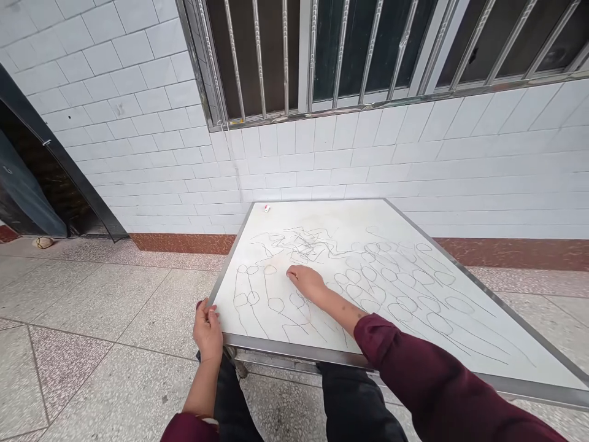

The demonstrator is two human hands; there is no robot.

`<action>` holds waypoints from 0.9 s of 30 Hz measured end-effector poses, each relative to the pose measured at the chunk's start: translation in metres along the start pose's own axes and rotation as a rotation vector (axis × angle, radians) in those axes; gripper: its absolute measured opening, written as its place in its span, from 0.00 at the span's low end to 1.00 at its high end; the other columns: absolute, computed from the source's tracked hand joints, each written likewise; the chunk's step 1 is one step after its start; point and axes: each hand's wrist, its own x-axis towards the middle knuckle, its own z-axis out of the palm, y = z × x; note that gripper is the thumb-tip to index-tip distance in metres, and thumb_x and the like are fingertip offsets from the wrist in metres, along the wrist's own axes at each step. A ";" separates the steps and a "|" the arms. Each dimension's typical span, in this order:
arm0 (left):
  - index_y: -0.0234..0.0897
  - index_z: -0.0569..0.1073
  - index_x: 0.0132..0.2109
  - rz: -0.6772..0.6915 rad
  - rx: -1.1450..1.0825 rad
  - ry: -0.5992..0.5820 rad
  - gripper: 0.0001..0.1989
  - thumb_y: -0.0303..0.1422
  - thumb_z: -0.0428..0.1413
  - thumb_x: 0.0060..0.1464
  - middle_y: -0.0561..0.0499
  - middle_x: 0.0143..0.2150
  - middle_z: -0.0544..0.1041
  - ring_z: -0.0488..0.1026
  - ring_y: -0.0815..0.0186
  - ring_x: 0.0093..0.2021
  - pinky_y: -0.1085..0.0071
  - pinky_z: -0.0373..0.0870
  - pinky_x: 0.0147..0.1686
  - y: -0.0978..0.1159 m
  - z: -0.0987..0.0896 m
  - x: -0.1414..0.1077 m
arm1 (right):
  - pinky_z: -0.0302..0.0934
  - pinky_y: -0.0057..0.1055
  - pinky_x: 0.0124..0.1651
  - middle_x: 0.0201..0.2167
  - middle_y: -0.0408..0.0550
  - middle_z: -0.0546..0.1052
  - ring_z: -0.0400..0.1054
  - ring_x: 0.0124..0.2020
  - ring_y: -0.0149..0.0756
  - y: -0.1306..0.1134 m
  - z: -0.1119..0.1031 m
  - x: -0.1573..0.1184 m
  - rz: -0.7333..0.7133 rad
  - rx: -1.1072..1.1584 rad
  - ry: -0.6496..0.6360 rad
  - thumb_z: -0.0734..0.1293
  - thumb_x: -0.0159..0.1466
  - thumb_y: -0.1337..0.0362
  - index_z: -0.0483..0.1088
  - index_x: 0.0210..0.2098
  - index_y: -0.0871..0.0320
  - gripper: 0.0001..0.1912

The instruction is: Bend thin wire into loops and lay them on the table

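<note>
A white board (322, 212) with a grey metal rim lies flat like a tabletop in front of me. Thin dark pencil-like lines, loops and scribbles (304, 242) cover much of its surface. Over the middle of the board, my right hand (307, 282) is closed in a pinch, close to the drawn lines. Whatever its fingers hold is too small or hidden to make out. At the near left corner, my left hand (208, 331) has its fingers curled against the board's edge. Both arms wear dark red sleeves.
A small white and red object (267, 209) sits at the board's far left corner. Behind stands a white tiled wall (285, 159) with a barred window (350, 55). A dark doorway (46, 172) is at the left, with a roundish object (43, 242) on the tiled floor.
</note>
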 end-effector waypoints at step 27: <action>0.40 0.67 0.58 0.031 0.344 0.071 0.18 0.35 0.46 0.63 0.47 0.41 0.79 0.74 0.60 0.41 0.66 0.67 0.39 -0.005 0.014 -0.009 | 0.60 0.34 0.45 0.47 0.57 0.70 0.62 0.50 0.43 0.014 0.033 0.138 -0.266 -0.413 -0.029 0.62 0.60 0.79 0.68 0.44 0.61 0.14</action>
